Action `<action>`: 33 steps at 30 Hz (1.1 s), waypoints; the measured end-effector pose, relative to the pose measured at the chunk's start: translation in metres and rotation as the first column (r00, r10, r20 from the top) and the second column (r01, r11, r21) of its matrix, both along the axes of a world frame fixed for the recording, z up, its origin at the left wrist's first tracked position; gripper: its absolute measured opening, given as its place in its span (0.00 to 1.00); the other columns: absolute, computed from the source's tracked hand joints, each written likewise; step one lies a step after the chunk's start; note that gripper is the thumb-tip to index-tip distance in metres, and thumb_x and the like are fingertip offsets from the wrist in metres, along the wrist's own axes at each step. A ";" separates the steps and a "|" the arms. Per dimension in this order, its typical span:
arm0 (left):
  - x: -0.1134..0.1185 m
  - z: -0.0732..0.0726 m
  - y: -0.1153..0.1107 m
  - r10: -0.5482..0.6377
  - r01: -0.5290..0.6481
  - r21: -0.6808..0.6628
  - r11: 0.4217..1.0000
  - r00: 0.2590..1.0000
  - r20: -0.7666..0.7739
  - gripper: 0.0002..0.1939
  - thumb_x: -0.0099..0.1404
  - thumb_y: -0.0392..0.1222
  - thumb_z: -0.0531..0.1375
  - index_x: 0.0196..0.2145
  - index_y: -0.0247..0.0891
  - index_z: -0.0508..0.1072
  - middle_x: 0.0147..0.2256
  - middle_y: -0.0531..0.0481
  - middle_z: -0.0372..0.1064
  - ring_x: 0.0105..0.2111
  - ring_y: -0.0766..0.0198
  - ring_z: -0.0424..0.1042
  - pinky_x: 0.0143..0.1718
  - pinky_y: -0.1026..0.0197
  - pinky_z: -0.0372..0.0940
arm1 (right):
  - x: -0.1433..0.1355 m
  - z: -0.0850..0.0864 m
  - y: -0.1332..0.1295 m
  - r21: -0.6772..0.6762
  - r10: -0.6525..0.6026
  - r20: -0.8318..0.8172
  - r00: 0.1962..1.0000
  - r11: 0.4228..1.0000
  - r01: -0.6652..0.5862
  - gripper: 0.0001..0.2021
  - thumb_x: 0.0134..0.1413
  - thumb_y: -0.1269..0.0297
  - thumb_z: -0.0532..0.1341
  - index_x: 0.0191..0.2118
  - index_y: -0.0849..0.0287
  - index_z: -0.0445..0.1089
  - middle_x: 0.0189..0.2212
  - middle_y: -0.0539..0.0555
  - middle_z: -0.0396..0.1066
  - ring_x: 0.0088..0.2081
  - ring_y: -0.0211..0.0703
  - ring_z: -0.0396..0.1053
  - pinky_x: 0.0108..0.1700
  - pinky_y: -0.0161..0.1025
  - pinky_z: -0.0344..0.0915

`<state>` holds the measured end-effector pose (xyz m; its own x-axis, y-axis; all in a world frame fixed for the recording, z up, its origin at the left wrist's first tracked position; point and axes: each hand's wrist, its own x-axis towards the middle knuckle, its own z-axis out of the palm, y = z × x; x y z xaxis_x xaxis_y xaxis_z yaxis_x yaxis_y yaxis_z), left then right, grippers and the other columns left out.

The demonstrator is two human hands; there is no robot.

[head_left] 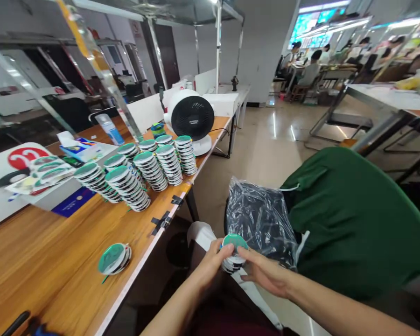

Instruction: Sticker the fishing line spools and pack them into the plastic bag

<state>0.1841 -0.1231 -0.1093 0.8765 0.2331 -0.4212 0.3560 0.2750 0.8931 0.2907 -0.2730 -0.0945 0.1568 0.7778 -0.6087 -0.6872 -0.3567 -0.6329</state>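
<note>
Over the lap, beyond the table's front edge, my left hand and my right hand grip a short stack of round discs from both sides. The top disc is green with a white rim, and both thumbs press on it. A small pile of similar discs lies on the wooden table to the left. Farther back stand several tall stacks of the same green-topped discs, close together.
A white fan with a black front stands behind the stacks. A box is at the left. Right of my hands are a clear plastic bag with dark contents and a large green cloth. Several people sit far back.
</note>
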 end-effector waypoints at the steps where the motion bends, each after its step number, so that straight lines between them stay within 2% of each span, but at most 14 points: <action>1: 0.004 -0.007 -0.005 -0.032 0.032 -0.008 0.999 0.999 -0.019 0.41 0.55 0.72 0.62 0.53 0.35 0.72 0.55 0.39 0.67 0.59 0.43 0.60 0.61 0.51 0.54 | -0.001 -0.009 -0.009 -0.006 -0.028 -0.043 0.999 1.000 0.027 0.48 0.35 0.28 0.68 0.61 0.46 0.62 0.65 0.57 0.58 0.67 0.59 0.52 0.64 0.60 0.46; 4: 0.010 -0.022 -0.018 -0.136 0.133 -0.039 0.990 0.988 -0.069 0.41 0.54 0.73 0.61 0.49 0.34 0.73 0.50 0.40 0.70 0.55 0.44 0.64 0.57 0.50 0.58 | -0.004 -0.035 -0.031 -0.036 -0.097 -0.144 0.985 0.995 0.093 0.44 0.38 0.28 0.66 0.59 0.46 0.65 0.62 0.58 0.63 0.63 0.58 0.58 0.62 0.56 0.52; 7: 0.011 -0.033 -0.024 -0.222 0.215 -0.061 0.975 0.965 -0.143 0.41 0.52 0.74 0.62 0.48 0.33 0.73 0.50 0.40 0.70 0.55 0.44 0.64 0.56 0.51 0.58 | -0.008 -0.063 -0.045 -0.048 -0.105 -0.186 0.977 0.994 0.098 0.43 0.39 0.31 0.69 0.59 0.49 0.66 0.58 0.59 0.67 0.59 0.57 0.62 0.59 0.52 0.56; 10: 0.009 -0.040 -0.024 -0.276 0.268 -0.065 0.961 0.934 -0.228 0.43 0.52 0.73 0.62 0.51 0.32 0.70 0.53 0.38 0.67 0.56 0.44 0.64 0.57 0.51 0.58 | -0.013 -0.092 -0.052 -0.006 -0.067 -0.206 0.976 0.998 0.067 0.41 0.37 0.32 0.69 0.54 0.54 0.69 0.55 0.60 0.69 0.59 0.57 0.63 0.56 0.50 0.58; 13: 0.011 -0.043 -0.020 -0.291 0.305 0.014 0.952 0.922 -0.256 0.39 0.55 0.70 0.61 0.51 0.33 0.69 0.54 0.38 0.65 0.57 0.45 0.62 0.59 0.51 0.56 | -0.015 -0.111 -0.053 0.062 -0.072 -0.231 0.970 0.994 0.088 0.39 0.37 0.32 0.70 0.51 0.54 0.70 0.55 0.59 0.68 0.61 0.58 0.60 0.58 0.51 0.57; 17: 0.023 -0.042 -0.019 -0.302 0.333 0.101 0.938 0.923 -0.240 0.35 0.57 0.66 0.61 0.50 0.35 0.69 0.53 0.39 0.63 0.57 0.47 0.61 0.60 0.52 0.55 | -0.009 -0.116 -0.054 0.119 -0.091 -0.261 0.961 0.985 0.126 0.40 0.34 0.33 0.71 0.51 0.53 0.70 0.55 0.59 0.69 0.61 0.59 0.60 0.60 0.55 0.56; 21: 0.038 -0.045 -0.023 -0.344 0.385 0.152 0.910 0.908 -0.239 0.34 0.54 0.67 0.63 0.47 0.36 0.69 0.54 0.40 0.59 0.58 0.48 0.58 0.62 0.52 0.52 | -0.004 -0.117 -0.060 0.147 -0.137 -0.301 0.944 0.971 0.188 0.35 0.37 0.41 0.73 0.51 0.54 0.71 0.53 0.60 0.70 0.59 0.60 0.63 0.59 0.60 0.59; 26: 0.048 -0.059 -0.036 -0.413 0.467 0.151 0.871 0.864 -0.288 0.37 0.51 0.70 0.64 0.47 0.37 0.70 0.62 0.39 0.52 0.65 0.45 0.49 0.67 0.50 0.43 | -0.004 -0.126 -0.073 0.087 -0.276 -0.356 0.893 0.941 0.326 0.33 0.35 0.44 0.75 0.48 0.55 0.73 0.52 0.59 0.72 0.59 0.63 0.64 0.60 0.63 0.59; 28: 0.053 -0.065 -0.038 -0.451 0.493 0.138 0.859 0.856 -0.253 0.41 0.50 0.73 0.64 0.49 0.37 0.70 0.62 0.38 0.52 0.65 0.45 0.49 0.67 0.51 0.43 | -0.002 -0.130 -0.080 0.079 -0.300 -0.359 0.884 0.934 0.349 0.34 0.34 0.44 0.75 0.49 0.54 0.73 0.53 0.59 0.72 0.59 0.63 0.64 0.61 0.63 0.58; 29: 0.057 -0.069 -0.039 -0.469 0.500 0.101 0.860 0.853 -0.227 0.43 0.51 0.75 0.62 0.51 0.37 0.70 0.61 0.39 0.54 0.64 0.46 0.52 0.66 0.51 0.46 | -0.001 -0.132 -0.084 0.082 -0.304 -0.361 0.882 0.932 0.354 0.34 0.34 0.44 0.75 0.49 0.54 0.74 0.53 0.59 0.72 0.59 0.63 0.64 0.62 0.63 0.57; 31: 0.066 -0.076 -0.036 -0.507 0.514 -0.025 0.858 0.836 -0.213 0.46 0.57 0.80 0.51 0.57 0.38 0.68 0.58 0.40 0.61 0.59 0.48 0.61 0.60 0.50 0.57 | 0.003 -0.136 -0.093 0.099 -0.304 -0.373 0.877 0.926 0.363 0.35 0.35 0.42 0.75 0.50 0.54 0.74 0.53 0.60 0.72 0.59 0.62 0.66 0.63 0.63 0.56; 32: 0.071 -0.080 -0.033 -0.518 0.529 -0.018 0.848 0.822 -0.235 0.46 0.62 0.79 0.43 0.58 0.39 0.68 0.57 0.41 0.64 0.56 0.50 0.64 0.56 0.50 0.61 | 0.005 -0.138 -0.098 0.109 -0.311 -0.383 0.870 0.920 0.377 0.35 0.36 0.42 0.74 0.51 0.53 0.74 0.53 0.60 0.72 0.59 0.62 0.66 0.64 0.63 0.55; 33: 0.076 -0.085 -0.030 -0.520 0.554 0.062 0.830 0.809 -0.272 0.44 0.67 0.75 0.36 0.58 0.39 0.69 0.55 0.41 0.66 0.54 0.51 0.66 0.54 0.50 0.63 | 0.007 -0.140 -0.103 0.117 -0.326 -0.396 0.858 0.909 0.400 0.35 0.37 0.41 0.73 0.52 0.53 0.74 0.55 0.60 0.71 0.59 0.62 0.66 0.64 0.63 0.54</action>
